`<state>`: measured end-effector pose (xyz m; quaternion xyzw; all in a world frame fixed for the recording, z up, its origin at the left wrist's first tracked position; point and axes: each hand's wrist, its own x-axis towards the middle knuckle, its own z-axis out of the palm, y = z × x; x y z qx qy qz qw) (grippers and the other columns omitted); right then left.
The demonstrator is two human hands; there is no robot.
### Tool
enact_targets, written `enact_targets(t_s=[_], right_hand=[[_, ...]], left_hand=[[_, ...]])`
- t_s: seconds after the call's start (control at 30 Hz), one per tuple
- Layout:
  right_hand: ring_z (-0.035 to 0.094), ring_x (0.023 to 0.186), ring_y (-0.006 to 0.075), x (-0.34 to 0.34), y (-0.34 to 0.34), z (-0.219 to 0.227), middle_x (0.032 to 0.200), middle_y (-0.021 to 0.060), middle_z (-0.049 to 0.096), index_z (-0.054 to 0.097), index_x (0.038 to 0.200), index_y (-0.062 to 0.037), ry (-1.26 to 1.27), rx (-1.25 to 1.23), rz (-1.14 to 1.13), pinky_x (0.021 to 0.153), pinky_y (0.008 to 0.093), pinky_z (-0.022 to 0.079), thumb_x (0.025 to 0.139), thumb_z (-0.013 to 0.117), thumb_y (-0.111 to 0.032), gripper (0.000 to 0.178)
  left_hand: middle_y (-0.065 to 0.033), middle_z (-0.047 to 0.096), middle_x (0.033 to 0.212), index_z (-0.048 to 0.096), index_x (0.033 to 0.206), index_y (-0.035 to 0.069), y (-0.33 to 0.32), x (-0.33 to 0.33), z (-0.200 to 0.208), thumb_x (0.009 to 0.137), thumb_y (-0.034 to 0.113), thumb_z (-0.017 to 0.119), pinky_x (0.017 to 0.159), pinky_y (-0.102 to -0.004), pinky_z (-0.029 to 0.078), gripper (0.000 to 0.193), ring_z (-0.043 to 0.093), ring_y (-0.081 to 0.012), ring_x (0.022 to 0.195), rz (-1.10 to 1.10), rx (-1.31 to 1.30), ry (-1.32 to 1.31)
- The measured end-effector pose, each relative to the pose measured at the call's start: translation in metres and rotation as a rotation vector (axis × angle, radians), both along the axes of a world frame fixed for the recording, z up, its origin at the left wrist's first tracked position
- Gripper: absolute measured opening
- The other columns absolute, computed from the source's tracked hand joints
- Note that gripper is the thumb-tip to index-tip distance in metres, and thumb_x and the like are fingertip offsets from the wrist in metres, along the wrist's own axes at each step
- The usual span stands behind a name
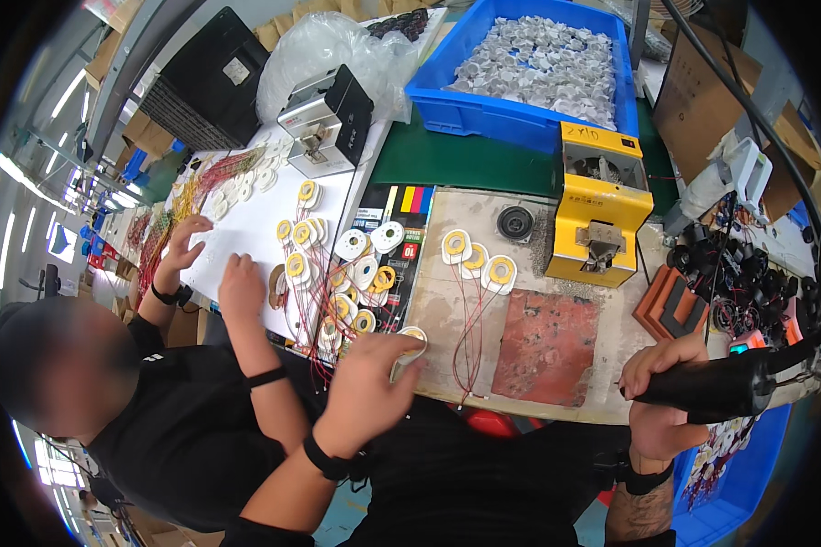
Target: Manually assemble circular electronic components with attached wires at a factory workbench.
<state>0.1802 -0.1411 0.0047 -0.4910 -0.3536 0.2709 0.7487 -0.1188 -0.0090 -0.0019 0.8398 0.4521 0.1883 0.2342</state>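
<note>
At the bench's front edge, my left hand [367, 387] pinches a white round part [414, 334] with a yellowish centre between thumb and fingers. My right hand [661, 401] is wrapped around a black corded electric screwdriver [711, 387], lying nearly level at the right; its tip does not show. Between the hands is a worn reddish mat [547, 348]. Several white parts with yellow rings [499, 273] and thin red wires lie beyond it. A larger heap of such wired parts [363, 272] sits left of them, just past my left hand.
A yellow screw feeder [599, 210] stands behind the mat, and a black-and-silver one [324, 123] farther left. Behind is a blue bin [520, 118] of white pieces. A co-worker's hands [244, 290] are at the left. Brown blocks [671, 303] and black parts [748, 273] lie right.
</note>
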Motion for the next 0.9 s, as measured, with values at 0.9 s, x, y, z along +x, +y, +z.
enact_targets(t_s=[0.9], right_hand=[[0.053,0.06,0.0149,-0.012,0.039,0.021,0.071,0.0051,0.051,0.043,0.097,-0.0035,-0.062,-0.022,0.085,0.057,0.0278,0.046,0.063,0.054,-0.102,0.105]], left_hand=[[-0.001,0.071,0.102,0.072,0.121,0.017,0.038,-0.006,-0.039,0.071,0.024,0.086,0.093,-0.0431,0.035,0.052,0.059,-0.0247,0.11,-0.05,0.202,0.148]])
